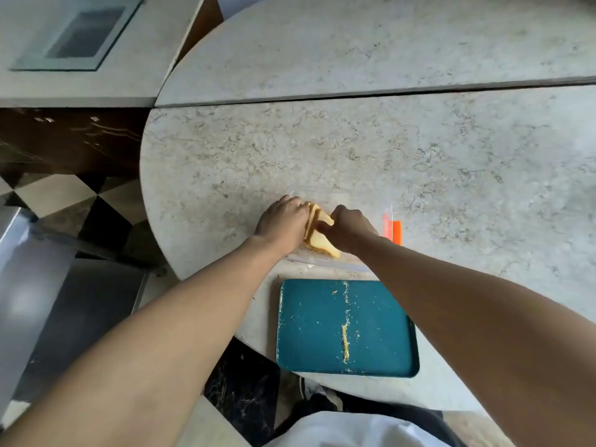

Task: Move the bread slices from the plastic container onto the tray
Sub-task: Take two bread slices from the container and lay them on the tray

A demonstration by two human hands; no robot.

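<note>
Head view, steeply downward, close overhead

Two hands, the left hand (283,221) and the right hand (346,229), on one stack of bread slices (317,235), count unclear. One container (325,261), one tray (346,327), one orange piece (392,228).

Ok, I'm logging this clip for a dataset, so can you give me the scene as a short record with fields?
surface: marble counter
container: clear plastic, beyond the tray
bread: slices stacked in the container
left hand: on the left side of the slices
right hand: on the right side of the slices
tray: teal, near the counter edge, holding only crumbs
other: orange item right of the container
progress: no slices on the tray yet
</note>
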